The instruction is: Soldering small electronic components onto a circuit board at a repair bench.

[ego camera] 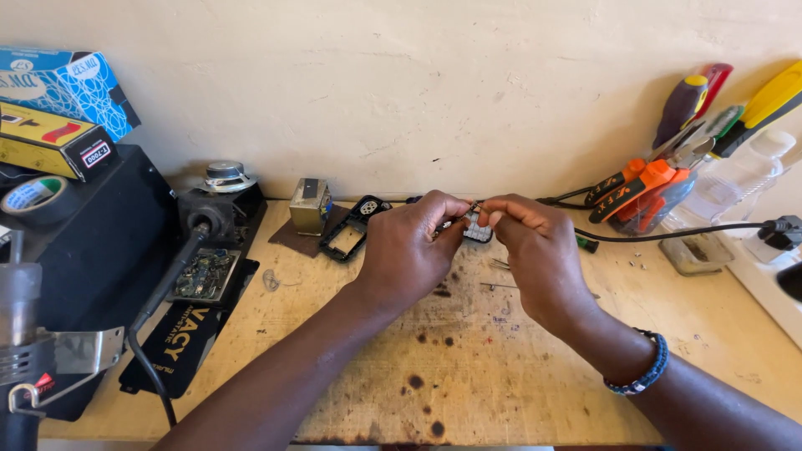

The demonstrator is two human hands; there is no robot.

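My left hand [409, 246] and my right hand [535, 246] meet over the middle of a scorched wooden bench [468, 367]. Together they grip a small phone keypad part [478, 227], pale keys showing between the fingertips. A thin metal tip pokes out between the thumbs. Which fingers pinch it is hidden. A beaded bracelet [647, 372] circles my right wrist.
A black phone frame [351, 230] and a small transformer [309, 205] lie behind my left hand. A hot-air tool [29, 351], circuit board [203, 274] and black cases stand left. Screwdrivers and pliers [660, 179], a plastic bottle [735, 179] and a black cable [693, 234] sit right.
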